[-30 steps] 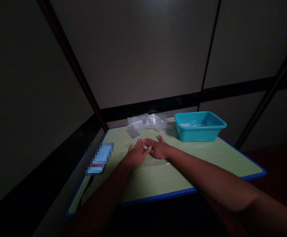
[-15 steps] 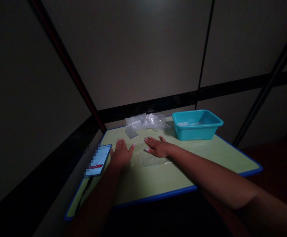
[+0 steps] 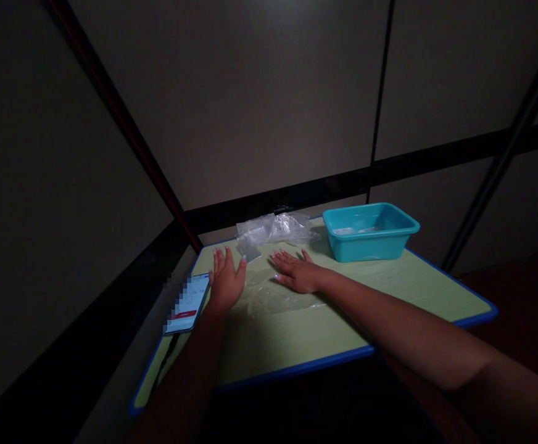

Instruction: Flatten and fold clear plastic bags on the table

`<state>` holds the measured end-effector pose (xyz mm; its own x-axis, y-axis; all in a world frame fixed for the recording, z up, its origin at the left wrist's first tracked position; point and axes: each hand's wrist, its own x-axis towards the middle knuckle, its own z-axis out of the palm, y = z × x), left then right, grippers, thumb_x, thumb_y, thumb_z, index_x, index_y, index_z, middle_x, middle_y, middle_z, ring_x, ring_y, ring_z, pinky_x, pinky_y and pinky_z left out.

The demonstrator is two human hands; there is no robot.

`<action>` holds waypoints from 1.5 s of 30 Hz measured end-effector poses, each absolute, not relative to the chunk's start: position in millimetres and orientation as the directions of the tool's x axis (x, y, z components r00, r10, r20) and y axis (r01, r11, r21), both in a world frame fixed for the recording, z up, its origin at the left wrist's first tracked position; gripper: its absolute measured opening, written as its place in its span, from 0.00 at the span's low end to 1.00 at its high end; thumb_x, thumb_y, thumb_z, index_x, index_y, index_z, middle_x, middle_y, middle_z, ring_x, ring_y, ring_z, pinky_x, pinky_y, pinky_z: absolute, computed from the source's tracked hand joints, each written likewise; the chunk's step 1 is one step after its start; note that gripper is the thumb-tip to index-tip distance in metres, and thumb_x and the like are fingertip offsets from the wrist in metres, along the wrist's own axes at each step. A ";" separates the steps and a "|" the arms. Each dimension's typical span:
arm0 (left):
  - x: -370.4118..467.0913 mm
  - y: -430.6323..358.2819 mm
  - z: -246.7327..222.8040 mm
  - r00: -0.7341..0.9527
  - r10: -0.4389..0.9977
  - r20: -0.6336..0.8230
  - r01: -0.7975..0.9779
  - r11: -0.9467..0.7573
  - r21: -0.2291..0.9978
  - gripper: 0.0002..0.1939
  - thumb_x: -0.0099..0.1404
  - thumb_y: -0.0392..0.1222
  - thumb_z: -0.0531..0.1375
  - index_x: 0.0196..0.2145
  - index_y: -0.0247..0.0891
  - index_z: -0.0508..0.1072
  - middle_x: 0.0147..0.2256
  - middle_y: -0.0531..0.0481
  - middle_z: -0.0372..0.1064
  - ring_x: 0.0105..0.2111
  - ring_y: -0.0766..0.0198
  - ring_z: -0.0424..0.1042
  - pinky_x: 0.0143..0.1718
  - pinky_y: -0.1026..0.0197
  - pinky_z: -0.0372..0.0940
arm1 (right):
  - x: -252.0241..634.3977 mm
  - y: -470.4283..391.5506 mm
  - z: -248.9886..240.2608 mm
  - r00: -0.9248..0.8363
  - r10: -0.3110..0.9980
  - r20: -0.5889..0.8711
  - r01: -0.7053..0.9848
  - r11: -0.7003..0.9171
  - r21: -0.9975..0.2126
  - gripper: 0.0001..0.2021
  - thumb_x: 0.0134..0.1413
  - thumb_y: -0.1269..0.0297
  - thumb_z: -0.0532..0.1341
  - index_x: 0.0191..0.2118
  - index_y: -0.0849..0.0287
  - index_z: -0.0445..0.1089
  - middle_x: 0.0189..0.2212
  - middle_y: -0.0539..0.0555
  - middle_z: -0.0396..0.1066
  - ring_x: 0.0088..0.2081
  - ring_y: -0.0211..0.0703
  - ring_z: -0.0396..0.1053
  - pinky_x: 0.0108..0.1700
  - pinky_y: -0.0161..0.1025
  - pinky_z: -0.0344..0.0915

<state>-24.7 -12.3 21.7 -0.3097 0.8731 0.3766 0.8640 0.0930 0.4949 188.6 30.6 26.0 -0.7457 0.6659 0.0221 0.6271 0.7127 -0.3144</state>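
Note:
A clear plastic bag (image 3: 269, 299) lies flat on the light green table, partly hidden beneath my right hand (image 3: 295, 273). That hand is palm down with its fingers spread, resting on or just over the bag. My left hand (image 3: 227, 280) is at the bag's left side, fingers outstretched and holding nothing; whether it touches the tabletop I cannot tell. Beyond the hands, a heap of crumpled clear plastic bags (image 3: 281, 228) lies near the table's back edge, with a small flat clear packet (image 3: 250, 251) at its front.
A turquoise plastic basin (image 3: 368, 246) stands at the back right with some whitish items inside. Left of my left hand is a phone (image 3: 190, 305) with a lit screen. The table (image 3: 292, 345) has a blue rim, and dark wall panels rise behind it.
My left hand has shifted slightly left and away from me, off the bag's left edge, with its fingers raised more. My right hand has stayed nearly in place.

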 end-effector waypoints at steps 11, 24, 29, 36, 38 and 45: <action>-37.7 -3.4 33.7 -0.471 0.876 0.101 -0.173 -0.204 0.964 0.27 0.66 0.59 0.43 0.37 0.34 0.70 0.32 0.45 0.71 0.26 0.66 0.71 0.26 0.65 0.63 | 191.1 43.5 18.3 -0.736 0.672 0.077 0.604 0.704 -0.372 0.29 0.61 0.48 0.44 0.65 0.53 0.48 0.65 0.59 0.42 0.65 0.58 0.39 0.57 0.70 0.31; -36.1 -6.9 42.8 -0.450 0.893 -0.013 -0.414 -0.195 0.889 0.27 0.61 0.65 0.50 0.20 0.37 0.61 0.12 0.62 0.44 0.09 0.75 0.44 0.10 0.71 0.39 | 191.7 54.7 12.5 -0.680 0.594 0.430 0.428 0.797 -0.425 0.16 0.57 0.60 0.54 0.47 0.62 0.70 0.45 0.62 0.70 0.47 0.48 0.65 0.50 0.45 0.58; -38.6 -8.2 44.5 -0.368 0.927 -0.070 -0.515 -0.141 0.845 0.29 0.62 0.65 0.47 0.16 0.39 0.53 0.11 0.61 0.43 0.08 0.74 0.44 0.09 0.70 0.38 | 194.5 50.2 21.7 -0.583 0.700 0.413 0.497 0.709 -0.500 0.13 0.59 0.60 0.52 0.36 0.61 0.71 0.29 0.55 0.71 0.30 0.40 0.64 0.33 0.35 0.57; -38.4 -11.6 47.9 -0.427 0.901 -0.072 -0.550 -0.196 0.812 0.28 0.66 0.59 0.45 0.16 0.39 0.49 0.10 0.60 0.41 0.08 0.73 0.43 0.10 0.69 0.36 | 199.1 48.3 29.4 -0.503 0.766 0.399 0.585 0.642 -0.496 0.14 0.59 0.58 0.51 0.31 0.61 0.69 0.20 0.50 0.65 0.23 0.37 0.58 0.26 0.34 0.47; -38.1 -12.4 49.0 -0.473 0.880 -0.052 -0.538 -0.242 0.807 0.27 0.66 0.59 0.46 0.16 0.39 0.50 0.10 0.61 0.41 0.08 0.74 0.43 0.10 0.69 0.37 | 199.7 48.0 31.0 -0.503 0.766 0.401 0.590 0.643 -0.488 0.15 0.59 0.58 0.51 0.30 0.61 0.69 0.20 0.50 0.65 0.23 0.36 0.58 0.26 0.34 0.46; -39.3 -13.1 48.3 -0.449 0.893 -0.023 -0.518 -0.240 0.821 0.29 0.64 0.64 0.45 0.16 0.40 0.50 0.10 0.61 0.40 0.08 0.74 0.43 0.10 0.69 0.38 | 200.3 47.2 30.6 -0.581 0.734 0.352 0.569 0.676 -0.469 0.15 0.59 0.57 0.51 0.30 0.61 0.69 0.22 0.51 0.66 0.24 0.36 0.58 0.26 0.33 0.47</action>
